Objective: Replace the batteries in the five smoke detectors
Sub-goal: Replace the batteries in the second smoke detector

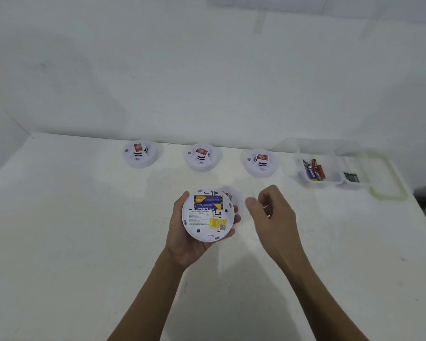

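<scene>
Head view. Left hand: cupped round upturned smoke detector, back facing up, likely to expose two seated batteries. Right hand: just beside, fingers loosely curled, empty as far as visible. Three detectors in a row behind. Clear tray of loose batteries far right, within reach.

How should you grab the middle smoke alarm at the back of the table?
Probably by its wide round rim, coming down from above. The middle smoke detector sits flat on the table with a narrower raised centre, so fingers spread round the outer edge should hold steadier than pinching the top.
</scene>
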`<state>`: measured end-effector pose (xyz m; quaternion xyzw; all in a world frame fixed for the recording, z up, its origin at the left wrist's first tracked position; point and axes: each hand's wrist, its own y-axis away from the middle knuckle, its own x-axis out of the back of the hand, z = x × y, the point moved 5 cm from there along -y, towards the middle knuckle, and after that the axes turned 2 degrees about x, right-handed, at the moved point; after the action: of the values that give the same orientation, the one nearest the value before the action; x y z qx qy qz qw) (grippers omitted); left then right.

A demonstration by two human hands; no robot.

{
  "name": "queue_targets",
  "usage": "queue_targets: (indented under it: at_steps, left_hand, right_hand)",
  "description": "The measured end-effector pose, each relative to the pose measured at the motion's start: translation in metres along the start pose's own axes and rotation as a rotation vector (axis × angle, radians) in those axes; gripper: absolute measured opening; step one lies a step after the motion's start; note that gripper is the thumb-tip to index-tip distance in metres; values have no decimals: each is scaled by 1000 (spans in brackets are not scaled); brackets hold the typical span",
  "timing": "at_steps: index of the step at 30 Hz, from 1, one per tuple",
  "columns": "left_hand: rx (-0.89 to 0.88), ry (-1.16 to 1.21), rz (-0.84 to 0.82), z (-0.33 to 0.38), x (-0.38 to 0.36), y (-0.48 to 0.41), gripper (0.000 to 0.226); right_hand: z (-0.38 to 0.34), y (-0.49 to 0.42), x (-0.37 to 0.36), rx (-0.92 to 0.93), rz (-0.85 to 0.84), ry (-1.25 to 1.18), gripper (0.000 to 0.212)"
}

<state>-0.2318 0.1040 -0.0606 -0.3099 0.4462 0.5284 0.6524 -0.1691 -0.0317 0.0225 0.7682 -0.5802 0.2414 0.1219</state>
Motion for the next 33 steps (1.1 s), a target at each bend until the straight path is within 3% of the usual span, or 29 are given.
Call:
queue_targets:
  at_steps: [5, 15, 23, 33]
  left_hand:
    - [-138, -25, 195, 5, 0, 1, 67]
    - [-168, -142, 273, 7, -6, 4, 45]
    - [-172, -158, 282, 4, -5, 1, 70]
    - [-155, -201, 326, 3, -6, 1, 71]
  right_hand:
    - [-26, 16, -7, 162, -13, 192, 33]
    - [-38, 25, -41, 438, 171, 614, 56]
    - [-36, 28, -51, 458, 144, 624, 50]
    - [-37, 25, -57, 438, 187, 629, 47]
